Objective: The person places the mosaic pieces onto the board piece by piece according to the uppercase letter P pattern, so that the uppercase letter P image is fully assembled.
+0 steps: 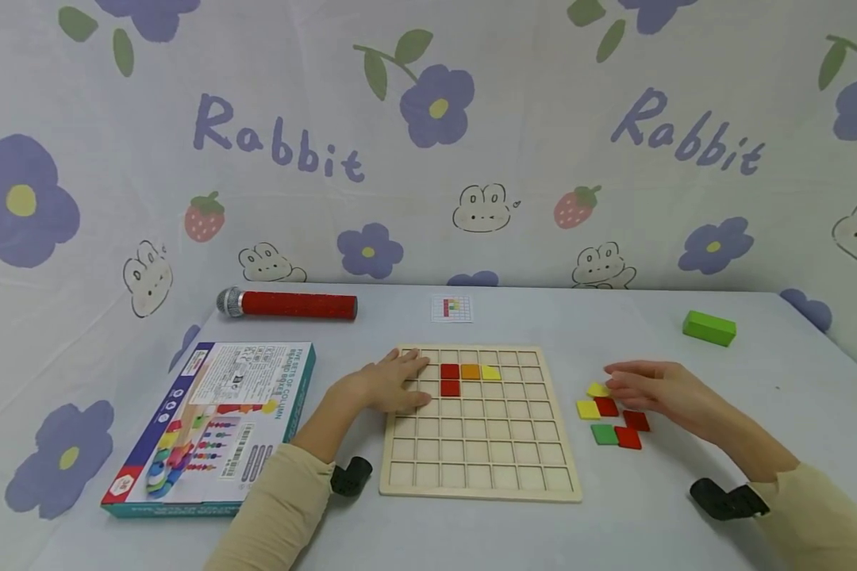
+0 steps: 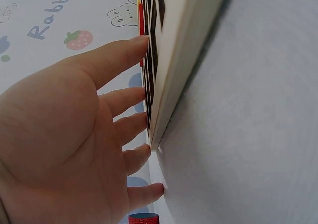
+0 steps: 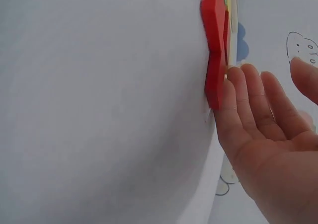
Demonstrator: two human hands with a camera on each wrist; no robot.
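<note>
My left hand [image 1: 389,382] rests with spread fingers on the left edge of a wooden grid board [image 1: 479,498]; in the left wrist view its thumb and fingertips touch the board's rim. Two red tiles [image 1: 450,388], an orange tile [image 1: 470,372] and a yellow tile [image 1: 491,373] sit in the board's upper cells. Right of the board, my right hand [image 1: 667,392] hovers low with extended fingers beside loose tiles. A yellow tile [image 1: 597,389] lies at its fingertips, partly covered. Several red tiles [image 3: 215,80], another yellow tile [image 1: 589,409] and a green tile [image 1: 603,434] lie around it.
A small pattern card [image 1: 452,309] lies behind the board. At the back left is a red microphone [image 1: 296,306], with a flat toy box [image 1: 221,428] in front of it. A green block [image 1: 709,327] stands at the back right. A printed curtain [image 1: 528,143] hangs behind the table.
</note>
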